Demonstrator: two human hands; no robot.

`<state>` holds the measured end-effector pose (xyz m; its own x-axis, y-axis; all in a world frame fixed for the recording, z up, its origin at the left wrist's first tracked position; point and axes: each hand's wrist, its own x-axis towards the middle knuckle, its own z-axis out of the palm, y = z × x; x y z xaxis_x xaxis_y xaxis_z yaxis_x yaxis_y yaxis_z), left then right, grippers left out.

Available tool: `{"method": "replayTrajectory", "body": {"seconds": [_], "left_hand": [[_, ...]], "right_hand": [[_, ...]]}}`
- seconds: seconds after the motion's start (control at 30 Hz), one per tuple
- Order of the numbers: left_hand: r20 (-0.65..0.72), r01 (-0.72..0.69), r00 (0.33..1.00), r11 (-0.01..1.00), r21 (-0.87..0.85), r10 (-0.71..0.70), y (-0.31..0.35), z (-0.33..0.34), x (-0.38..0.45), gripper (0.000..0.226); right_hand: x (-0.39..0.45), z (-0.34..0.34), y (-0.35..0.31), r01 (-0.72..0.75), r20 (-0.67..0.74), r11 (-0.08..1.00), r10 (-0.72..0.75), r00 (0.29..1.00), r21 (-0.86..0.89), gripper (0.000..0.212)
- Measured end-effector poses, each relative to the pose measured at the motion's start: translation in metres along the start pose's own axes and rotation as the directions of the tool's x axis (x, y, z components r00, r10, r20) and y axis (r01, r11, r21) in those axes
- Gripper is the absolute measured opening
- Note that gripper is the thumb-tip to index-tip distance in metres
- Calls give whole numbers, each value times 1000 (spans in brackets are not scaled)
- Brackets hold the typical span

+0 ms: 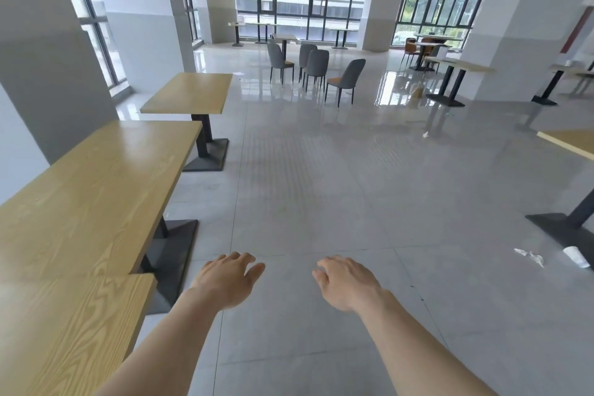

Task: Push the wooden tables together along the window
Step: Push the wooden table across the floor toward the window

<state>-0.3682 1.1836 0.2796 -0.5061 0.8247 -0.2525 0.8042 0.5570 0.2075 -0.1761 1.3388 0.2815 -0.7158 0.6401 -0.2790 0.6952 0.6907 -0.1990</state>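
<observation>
Reaching forward over the bare floor (321,202), both hands are empty, palms down with fingers loosely spread: the left hand (226,280) and the right hand (348,283) touch nothing. To the left of the left hand, close beside the forearm, stands the nearest wooden bench (64,331), its far edge touching the long bench (106,190) that runs along the wall; the nearest one juts a little further into the room. Beyond a gap, well ahead of the hands, a third bench (189,92) stands apart by the window (93,19) on its dark pedestal base. Off to the right, a white cup (577,255) and a crumpled paper scrap (530,256) lie on the floor near another bench's base (559,231). Further off, grey chairs (316,69) cluster in the middle of the room.
</observation>
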Motion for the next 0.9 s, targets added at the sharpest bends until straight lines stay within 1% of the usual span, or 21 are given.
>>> {"method": "replayTrajectory", "body": {"seconds": [0.13, 0.27, 0.43, 0.57, 0.73, 0.9], "left_hand": [[1, 18, 1000, 1000, 9, -18, 7, -31, 113, 61], [-12, 55, 998, 998, 14, -55, 15, -75, 227, 61], [-49, 70, 996, 997, -9, -71, 12, -125, 349, 60], [-63, 90, 994, 996, -15, -91, -11, -150, 451, 61], [-66, 109, 992, 994, -30, -111, -58, -176, 597, 62], [-61, 112, 991, 992, -57, -115, -110, -232, 745, 61]], "right_hand": [[116, -29, 29, 23, -2, 1000, -23, 1000, 12, 47], [233, -77, 54, 40, 5, 999, -41, 999, 27, 46], [362, -133, 64, 75, -9, 997, -74, 997, 17, 45], [469, -163, 61, 113, -10, 994, -113, 994, -5, 45], [623, -188, 49, 118, 6, 992, -118, 993, -33, 43], [777, -241, 21, 114, 8, 993, -114, 993, -28, 40]]}}
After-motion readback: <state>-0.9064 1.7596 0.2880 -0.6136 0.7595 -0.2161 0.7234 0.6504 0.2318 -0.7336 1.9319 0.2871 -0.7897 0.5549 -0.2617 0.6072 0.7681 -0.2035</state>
